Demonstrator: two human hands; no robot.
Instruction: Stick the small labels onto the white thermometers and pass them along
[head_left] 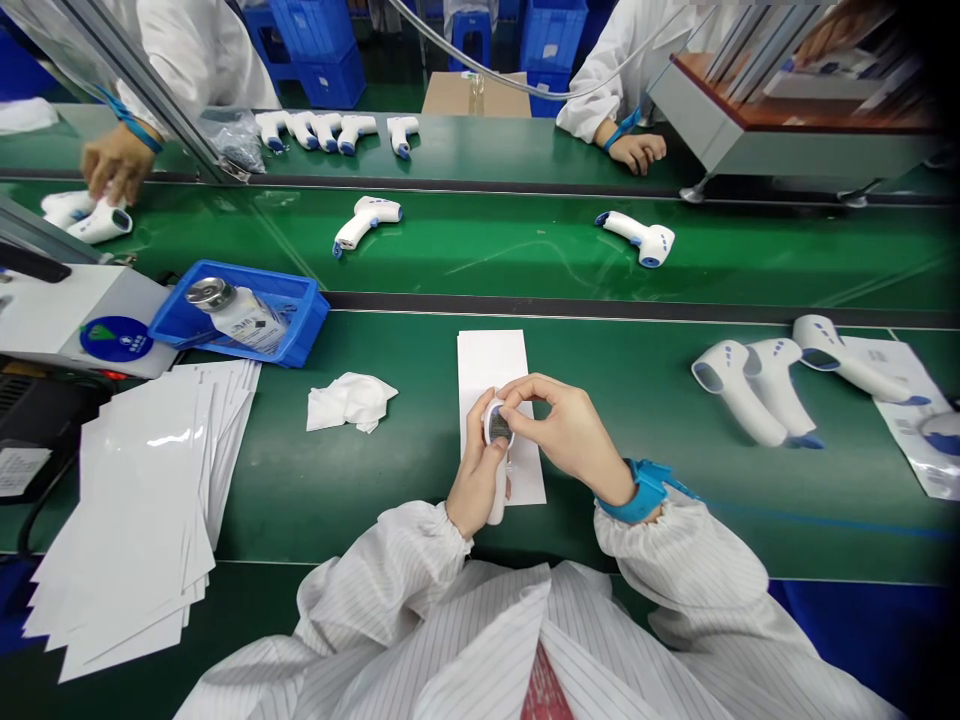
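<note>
A white infrared thermometer [498, 440] is upright in my left hand [474, 475], its dark display facing me. The fingers of that hand wrap around the handle and the side of the head, with the thumb just below the display. My right hand [566, 425] comes in from the right, a blue wrist strap [637, 490] behind it. Its thumb and index finger are pinched together at the display's upper right edge; whatever is between them is too small to make out. Beneath both hands lies a white paper sheet [491, 355] on the green bench.
Several thermometers [750, 390] lie at right near a printed bag [911, 440]. A crumpled tissue [351, 402], a blue tray [304, 320] with a bottle [236, 312] and stacked white sheets [142, 500] are left. More thermometers [367, 222] rest on the belt; co-workers' hands [116, 165] are beyond.
</note>
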